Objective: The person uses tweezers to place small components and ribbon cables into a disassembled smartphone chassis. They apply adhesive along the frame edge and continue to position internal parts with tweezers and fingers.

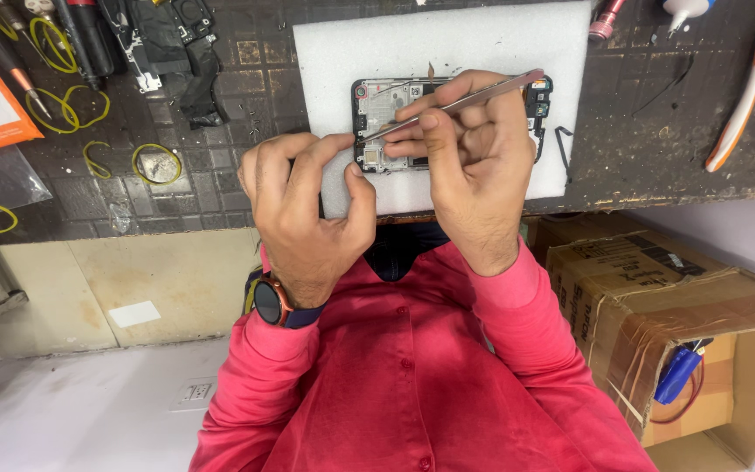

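head camera, steeply downward, close, seemingly inverted

The shirt sleeves (447,385) are bright pinkish red. A wristwatch (270,301) shows a black face, an orange rim and a dark blue strap. The foam pad (342,52) is white, and the opened phone (386,109) on it has a black frame with grey and silver insides. The tweezers (474,98) are silver. The work mat (220,166) is dark brown-black with a square grid pattern. Rubber bands (155,163) are yellow. The cardboard box (657,297) is brown with tan tape, holding a blue tool (679,371). The toothbrush (749,87) is orange and white.
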